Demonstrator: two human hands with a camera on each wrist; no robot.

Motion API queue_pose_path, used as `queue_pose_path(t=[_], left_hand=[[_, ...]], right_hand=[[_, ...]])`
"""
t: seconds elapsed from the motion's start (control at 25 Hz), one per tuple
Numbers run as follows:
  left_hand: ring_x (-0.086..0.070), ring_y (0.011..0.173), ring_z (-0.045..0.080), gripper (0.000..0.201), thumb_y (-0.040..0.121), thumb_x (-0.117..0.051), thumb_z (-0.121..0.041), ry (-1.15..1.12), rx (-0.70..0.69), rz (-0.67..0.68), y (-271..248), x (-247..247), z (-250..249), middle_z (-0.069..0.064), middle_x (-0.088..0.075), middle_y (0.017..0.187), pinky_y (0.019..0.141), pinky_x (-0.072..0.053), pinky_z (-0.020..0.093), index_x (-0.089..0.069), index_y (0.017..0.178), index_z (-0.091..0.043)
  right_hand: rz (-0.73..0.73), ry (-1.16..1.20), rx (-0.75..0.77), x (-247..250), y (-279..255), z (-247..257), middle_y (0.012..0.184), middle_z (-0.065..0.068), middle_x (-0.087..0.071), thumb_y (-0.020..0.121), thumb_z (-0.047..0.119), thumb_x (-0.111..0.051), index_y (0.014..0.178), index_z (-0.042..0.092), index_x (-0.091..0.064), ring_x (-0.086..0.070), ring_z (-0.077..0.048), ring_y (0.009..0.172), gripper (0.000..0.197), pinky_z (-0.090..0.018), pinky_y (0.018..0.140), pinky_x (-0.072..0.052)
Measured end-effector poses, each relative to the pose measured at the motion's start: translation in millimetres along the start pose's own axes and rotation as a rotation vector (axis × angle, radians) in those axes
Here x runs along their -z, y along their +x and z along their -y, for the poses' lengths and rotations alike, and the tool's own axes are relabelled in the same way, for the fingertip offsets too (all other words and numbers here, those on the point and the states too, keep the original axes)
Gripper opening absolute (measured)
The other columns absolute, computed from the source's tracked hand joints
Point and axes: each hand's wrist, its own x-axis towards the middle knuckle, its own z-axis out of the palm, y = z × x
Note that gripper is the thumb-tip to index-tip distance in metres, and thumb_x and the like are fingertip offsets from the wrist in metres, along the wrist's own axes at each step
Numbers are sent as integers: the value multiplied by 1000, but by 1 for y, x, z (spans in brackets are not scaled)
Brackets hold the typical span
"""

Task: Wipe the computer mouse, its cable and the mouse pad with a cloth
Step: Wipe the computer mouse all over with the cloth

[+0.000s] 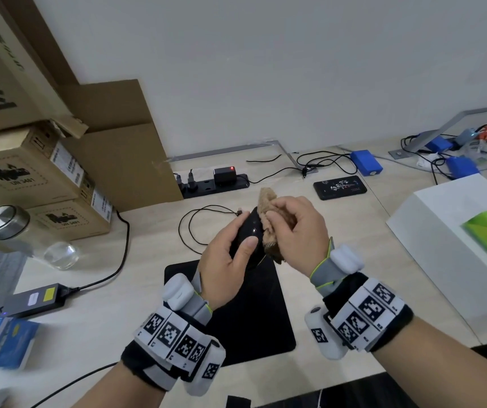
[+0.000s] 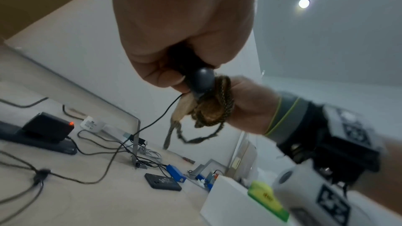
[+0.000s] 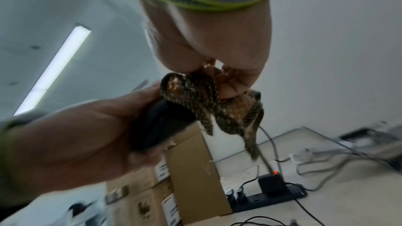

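My left hand (image 1: 230, 248) grips a glossy black mouse (image 1: 252, 231) and holds it up above the black mouse pad (image 1: 254, 316). My right hand (image 1: 292, 228) pinches a bunched tan cloth (image 1: 267, 198) and presses it against the mouse's right side. In the left wrist view the mouse (image 2: 201, 80) shows below my curled fingers, with the cloth (image 2: 214, 109) hanging beside it. The right wrist view shows the cloth (image 3: 208, 102) draped over the mouse (image 3: 158, 126). The thin black cable (image 1: 195, 219) loops on the desk behind the mouse.
Cardboard boxes (image 1: 30, 172) stack at the left, with a glass jar (image 1: 9, 228) before them. A power strip (image 1: 215, 184) and a phone (image 1: 339, 187) lie at the back. A white box (image 1: 442, 231) with a green tissue pack stands right. A power adapter (image 1: 36, 298) lies front left.
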Motion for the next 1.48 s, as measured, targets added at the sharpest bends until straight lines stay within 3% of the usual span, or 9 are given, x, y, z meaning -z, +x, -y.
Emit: queue_pose_path(t=[0.2,0.36,0.52,0.68,0.8,0.96,1.2,1.4,1.48], left_hand=[[-57,94,6,75,89,-45,-55,238,-135,48,-3,5,8,-5,-62,114,78,-46,22,-21,153,-24],[-57,87,4,78,89,-47,-55,191,-64,40,-2,2,12,-6,-62,107,73,-44,19,-7,153,-34],[-66,90,4,40,101,-48,-31,-249,151,-66,3,2,7,-7,-68,108,76,-52,21,-44,140,-35],[-53,61,16,34,103,-36,-36,-948,601,-34,10,-1,-9,6,-62,87,48,-40,27,-56,129,-25],[-47,54,19,41,101,-38,-47,-895,576,18,10,-9,-15,8,-55,80,48,-36,28,-44,128,-17],[-59,60,23,43,97,-43,-47,-570,448,-18,9,-10,-14,15,-63,89,49,-47,32,-47,117,-9],[-66,67,18,56,102,-29,-50,-740,713,54,19,3,-19,9,-73,82,56,-50,31,-70,100,-12],[-63,64,22,57,101,-28,-52,-766,736,113,18,0,-21,9,-71,79,56,-50,32,-67,103,-11],[-68,80,26,57,101,-29,-51,-800,727,48,20,1,-22,13,-74,92,71,-53,36,-69,105,-10]], right_hand=[[144,-6,156,-3,-10,-2,92,5,-62,81,25,-67,97,23,-72,-58,-6,84,16,-16,77,-45],[26,-14,-13,-3,9,-16,87,3,-64,83,22,-69,94,22,-71,-59,-10,79,11,-20,77,-46],[-4,155,-173,0,13,-24,80,6,-63,89,21,-59,83,27,-63,-55,-10,70,8,-26,70,-46],[11,598,-340,-1,8,-17,67,-5,-57,99,10,-47,89,17,-56,-51,-12,58,15,-26,54,-45],[54,654,-309,-8,-1,-7,81,-6,-64,92,8,-58,96,13,-60,-57,-10,66,7,-21,58,-49],[177,741,-263,-7,-5,-4,96,3,-71,78,7,-65,108,18,-63,-65,-13,83,33,-29,77,-54],[161,310,60,-8,-12,-11,102,13,-64,76,20,-71,109,43,-65,-60,-6,83,40,-25,78,-50],[-30,96,14,-15,-6,-12,90,14,-60,83,36,-61,114,17,-67,-56,0,81,36,-20,78,-45],[40,100,94,-18,-19,-4,95,7,-61,85,31,-59,116,15,-64,-56,-4,86,35,-20,79,-44]])
